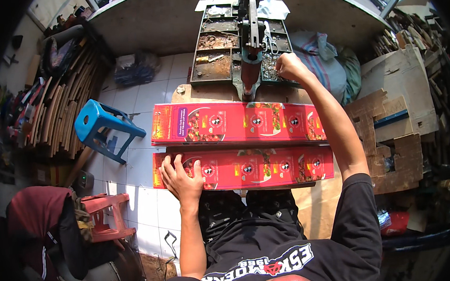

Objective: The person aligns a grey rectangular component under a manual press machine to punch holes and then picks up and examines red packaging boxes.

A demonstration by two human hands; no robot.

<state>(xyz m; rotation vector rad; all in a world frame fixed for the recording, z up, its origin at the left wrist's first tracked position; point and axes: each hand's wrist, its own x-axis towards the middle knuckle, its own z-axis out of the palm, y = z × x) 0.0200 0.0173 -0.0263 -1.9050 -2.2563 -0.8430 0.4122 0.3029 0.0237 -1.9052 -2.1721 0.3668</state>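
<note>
Two red printed strips, long and flat, lie one behind the other before me: a far strip (234, 120) and a near strip (283, 166). My left hand (182, 181) rests flat on the left end of the near strip, fingers spread. At the back stands a hand-lever press (251, 56), its lower end just behind the far strip. Around it sits a dark compartment tray (194, 73). My right hand (291, 67) reaches to the tray's right front compartment, which has small shiny metal pieces (270, 72). Its fingers are curled; whatever is between them is hidden.
Scissors (269, 40) lie in the tray's right side. A blue stool (106, 128) and a red stool (111, 215) stand on the tiled floor at left. Stacked boards (74, 111) line the left wall. Striped sacks (319, 65) and cut brown boards (398, 155) are at right.
</note>
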